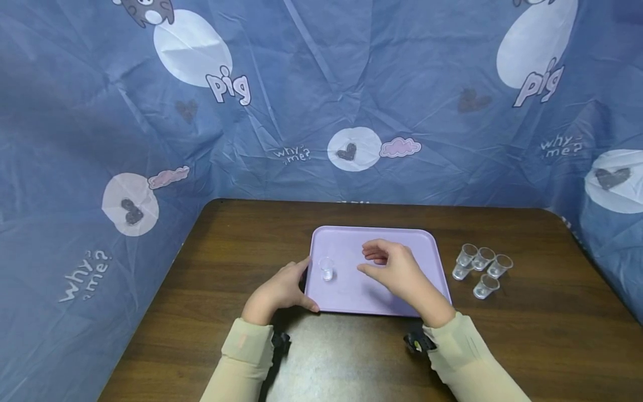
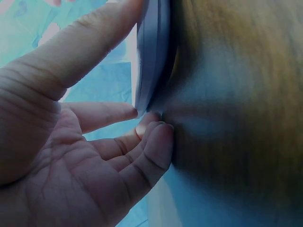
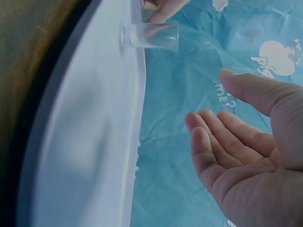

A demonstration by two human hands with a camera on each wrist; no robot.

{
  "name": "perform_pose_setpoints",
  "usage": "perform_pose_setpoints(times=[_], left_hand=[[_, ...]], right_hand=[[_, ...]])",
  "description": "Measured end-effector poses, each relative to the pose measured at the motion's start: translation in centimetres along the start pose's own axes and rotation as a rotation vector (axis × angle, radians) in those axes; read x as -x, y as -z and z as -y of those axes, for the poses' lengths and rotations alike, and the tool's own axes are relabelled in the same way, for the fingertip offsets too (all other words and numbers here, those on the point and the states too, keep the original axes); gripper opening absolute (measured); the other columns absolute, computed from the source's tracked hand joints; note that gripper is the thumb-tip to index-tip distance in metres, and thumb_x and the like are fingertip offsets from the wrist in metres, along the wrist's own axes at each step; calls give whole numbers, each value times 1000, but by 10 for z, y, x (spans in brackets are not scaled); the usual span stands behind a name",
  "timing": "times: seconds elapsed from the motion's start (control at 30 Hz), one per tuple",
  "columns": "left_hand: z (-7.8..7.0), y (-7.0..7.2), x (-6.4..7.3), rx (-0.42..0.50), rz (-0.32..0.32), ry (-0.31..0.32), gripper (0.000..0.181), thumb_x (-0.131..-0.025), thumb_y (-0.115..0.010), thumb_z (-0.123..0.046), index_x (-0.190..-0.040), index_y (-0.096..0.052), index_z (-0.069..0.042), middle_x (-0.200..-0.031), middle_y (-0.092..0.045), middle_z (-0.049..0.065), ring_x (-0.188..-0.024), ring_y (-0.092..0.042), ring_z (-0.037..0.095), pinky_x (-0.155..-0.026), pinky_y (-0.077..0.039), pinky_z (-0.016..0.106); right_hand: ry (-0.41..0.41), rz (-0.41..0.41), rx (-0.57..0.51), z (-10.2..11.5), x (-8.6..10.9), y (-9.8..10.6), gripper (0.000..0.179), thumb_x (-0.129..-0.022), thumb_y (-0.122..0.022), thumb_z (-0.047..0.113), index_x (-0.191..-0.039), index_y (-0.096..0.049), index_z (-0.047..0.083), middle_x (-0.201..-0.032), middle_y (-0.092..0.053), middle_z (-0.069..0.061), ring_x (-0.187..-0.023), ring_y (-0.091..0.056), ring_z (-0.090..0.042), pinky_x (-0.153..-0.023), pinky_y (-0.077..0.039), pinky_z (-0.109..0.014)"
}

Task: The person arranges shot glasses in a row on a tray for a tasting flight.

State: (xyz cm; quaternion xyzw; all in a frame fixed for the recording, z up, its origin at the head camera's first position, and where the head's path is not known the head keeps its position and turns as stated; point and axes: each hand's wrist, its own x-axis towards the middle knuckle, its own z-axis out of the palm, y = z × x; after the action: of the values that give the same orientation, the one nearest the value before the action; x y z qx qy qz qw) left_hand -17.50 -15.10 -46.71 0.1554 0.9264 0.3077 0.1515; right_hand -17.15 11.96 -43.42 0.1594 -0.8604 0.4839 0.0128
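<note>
One small clear plastic cup [image 1: 327,269] stands upright on the left part of a lilac tray [image 1: 346,296]. My left hand [image 1: 283,287] rests at the tray's near left corner, thumb by the front edge and fingers along the left side. In the left wrist view the thumb and index fingertip are at the tray's rim, the other fingers lightly bent beside the table. Above the middle of the tray is my right hand [image 1: 394,271], fingers and thumb apart, with nothing between them. The right wrist view also shows the cup [image 3: 156,36] beyond that hand.
Several more clear cups [image 1: 486,286] stand in a group on the wooden table [image 1: 241,240] to the right of the tray. A blue printed cloth [image 1: 301,100] hangs behind the table and along its sides.
</note>
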Motion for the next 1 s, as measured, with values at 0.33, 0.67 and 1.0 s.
perform_pose_setpoints(times=[0.33, 0.67, 1.0], left_hand=[[1, -1, -2, -1, 9, -1, 121, -59, -102, -28, -156, -37, 1, -135, -55, 24, -123, -51, 35, -103, -42, 48], [1, -2, 0, 17, -1, 13, 121, -59, -102, -27, -157, -36, -1, -136, -55, 22, -122, -50, 34, -103, -42, 48], [1, -1, 0, 18, -6, 8, 121, -58, -102, -26, -157, -37, -4, -129, -57, 20, -116, -52, 32, -100, -43, 48]], right_hand=[[35, -127, 9, -5, 15, 31, 35, -83, -84, 5, -115, -70, -3, -104, -72, -12, -97, -70, -28, -85, -55, -40], [11, -236, 48, -20, 31, 63, 35, -84, -84, 6, -115, -70, -1, -103, -73, -12, -98, -70, -27, -83, -55, -36], [12, -282, 104, -32, 48, 87, 36, -85, -84, 5, -116, -69, -4, -102, -73, -13, -95, -70, -27, -79, -55, -26]])
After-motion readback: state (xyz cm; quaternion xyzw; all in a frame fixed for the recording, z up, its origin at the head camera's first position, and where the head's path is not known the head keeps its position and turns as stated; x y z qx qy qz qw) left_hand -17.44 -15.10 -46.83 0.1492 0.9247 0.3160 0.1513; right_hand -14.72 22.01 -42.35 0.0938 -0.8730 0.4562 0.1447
